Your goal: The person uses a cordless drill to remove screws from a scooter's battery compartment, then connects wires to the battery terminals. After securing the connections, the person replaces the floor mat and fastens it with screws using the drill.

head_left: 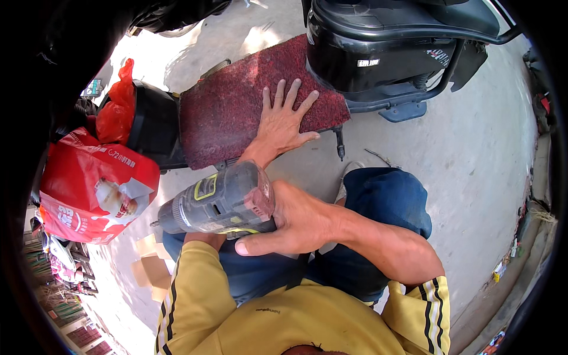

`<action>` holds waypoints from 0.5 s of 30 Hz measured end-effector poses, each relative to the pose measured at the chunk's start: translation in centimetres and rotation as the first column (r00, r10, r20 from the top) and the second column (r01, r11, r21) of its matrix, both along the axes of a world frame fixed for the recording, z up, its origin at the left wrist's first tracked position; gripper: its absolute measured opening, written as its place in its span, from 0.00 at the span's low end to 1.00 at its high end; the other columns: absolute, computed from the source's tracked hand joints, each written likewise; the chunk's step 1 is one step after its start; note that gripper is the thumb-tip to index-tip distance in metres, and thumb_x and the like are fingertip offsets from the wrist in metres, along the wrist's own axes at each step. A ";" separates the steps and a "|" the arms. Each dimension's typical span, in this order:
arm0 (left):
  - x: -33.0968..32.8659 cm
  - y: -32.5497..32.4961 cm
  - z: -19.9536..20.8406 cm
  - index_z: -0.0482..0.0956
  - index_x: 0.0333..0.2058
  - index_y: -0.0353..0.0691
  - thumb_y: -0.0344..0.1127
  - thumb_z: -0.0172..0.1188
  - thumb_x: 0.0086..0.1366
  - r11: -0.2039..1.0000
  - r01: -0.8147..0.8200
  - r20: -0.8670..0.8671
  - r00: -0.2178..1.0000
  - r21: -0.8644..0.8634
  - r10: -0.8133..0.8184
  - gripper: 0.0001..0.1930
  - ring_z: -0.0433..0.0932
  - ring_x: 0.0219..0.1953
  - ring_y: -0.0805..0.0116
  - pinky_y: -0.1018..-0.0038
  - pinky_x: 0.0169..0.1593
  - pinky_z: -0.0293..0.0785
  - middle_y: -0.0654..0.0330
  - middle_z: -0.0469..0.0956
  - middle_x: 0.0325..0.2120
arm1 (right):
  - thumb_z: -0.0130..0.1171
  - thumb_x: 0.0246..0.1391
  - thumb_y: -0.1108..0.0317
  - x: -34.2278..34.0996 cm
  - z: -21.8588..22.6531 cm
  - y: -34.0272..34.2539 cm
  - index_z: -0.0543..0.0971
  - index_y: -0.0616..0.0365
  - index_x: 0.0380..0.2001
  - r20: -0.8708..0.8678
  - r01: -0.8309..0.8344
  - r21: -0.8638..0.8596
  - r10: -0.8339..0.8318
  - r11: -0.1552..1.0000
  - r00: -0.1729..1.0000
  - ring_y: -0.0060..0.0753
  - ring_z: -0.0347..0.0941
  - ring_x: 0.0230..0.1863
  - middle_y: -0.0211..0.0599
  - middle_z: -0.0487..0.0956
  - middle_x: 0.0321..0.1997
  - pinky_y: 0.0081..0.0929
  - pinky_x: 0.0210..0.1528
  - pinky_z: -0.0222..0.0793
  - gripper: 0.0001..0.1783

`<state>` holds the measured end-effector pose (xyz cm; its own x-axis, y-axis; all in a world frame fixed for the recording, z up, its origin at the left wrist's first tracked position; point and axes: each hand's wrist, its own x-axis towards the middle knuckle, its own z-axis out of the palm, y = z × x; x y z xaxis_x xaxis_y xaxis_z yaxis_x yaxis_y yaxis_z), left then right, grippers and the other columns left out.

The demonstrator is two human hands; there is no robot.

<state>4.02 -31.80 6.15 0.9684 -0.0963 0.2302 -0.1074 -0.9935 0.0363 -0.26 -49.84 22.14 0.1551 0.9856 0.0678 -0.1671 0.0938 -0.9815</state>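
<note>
My left hand point(285, 125) lies palm down on a dark red carpet mat point(219, 112) that covers the footboard of a black scooter point(349, 65). Its fingers are spread and grip nothing. Nearer to me, my right hand point(299, 219) is wrapped round a black cordless drill point(216, 198) with yellow-green trim. The drill is raised above my lap, its chuck and short tip pointing left, apart from the scooter. It covers part of my left forearm, and its handle is mostly hidden. Below the mat's right corner, a black footpeg-like part point(339, 145) sticks out.
A red printed bag point(97, 186) hangs at the left by the scooter's front, beside an orange-red plastic bag point(117, 106). Cardboard pieces point(152, 269) lie on the concrete ground at lower left. My knees in blue trousers point(387, 201) are close to the scooter. A kerb runs along the far right.
</note>
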 end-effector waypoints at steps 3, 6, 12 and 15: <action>0.5 0.1 -1.3 0.56 0.78 0.68 0.65 0.74 0.55 0.998 -0.032 -0.017 0.999 0.058 0.033 0.55 0.55 0.76 0.29 0.26 0.72 0.53 0.47 0.54 0.78 | 0.76 0.56 0.57 0.0 -0.7 0.3 0.79 0.69 0.47 -0.013 0.015 0.039 -0.014 0.999 1.000 0.25 0.70 0.39 0.35 0.78 0.36 0.32 0.45 0.71 0.28; 0.7 -0.3 -1.8 0.57 0.78 0.67 0.62 0.76 0.54 0.996 -0.044 -0.039 0.998 0.076 0.047 0.55 0.55 0.76 0.28 0.25 0.71 0.54 0.47 0.55 0.78 | 0.76 0.55 0.58 0.0 -1.4 0.5 0.78 0.69 0.49 -0.048 -0.018 -0.069 0.015 0.997 0.999 0.26 0.71 0.41 0.36 0.79 0.38 0.33 0.47 0.72 0.29; 0.4 -0.4 -1.0 0.57 0.79 0.63 0.64 0.76 0.53 0.998 -0.039 -0.012 0.999 0.045 0.039 0.57 0.55 0.77 0.31 0.29 0.73 0.54 0.45 0.54 0.78 | 0.70 0.50 0.62 -1.2 -1.9 0.5 0.81 0.70 0.37 -0.069 0.139 0.006 -0.138 0.990 0.988 0.32 0.76 0.26 0.41 0.79 0.21 0.35 0.34 0.75 0.20; 0.2 -0.1 -0.2 0.63 0.75 0.58 0.62 0.75 0.56 0.999 -0.005 0.002 1.000 -0.048 0.005 0.51 0.58 0.75 0.33 0.32 0.73 0.56 0.45 0.58 0.76 | 0.70 0.50 0.62 -0.5 -1.1 0.1 0.81 0.69 0.41 -0.091 0.129 0.023 -0.127 0.991 0.988 0.31 0.77 0.27 0.41 0.80 0.23 0.36 0.36 0.75 0.21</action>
<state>4.25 -31.94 5.94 0.9682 -0.0798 0.2369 -0.1023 -0.9912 0.0841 -0.81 -49.74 21.09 0.2865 0.9551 0.0759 -0.2390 0.1480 -0.9597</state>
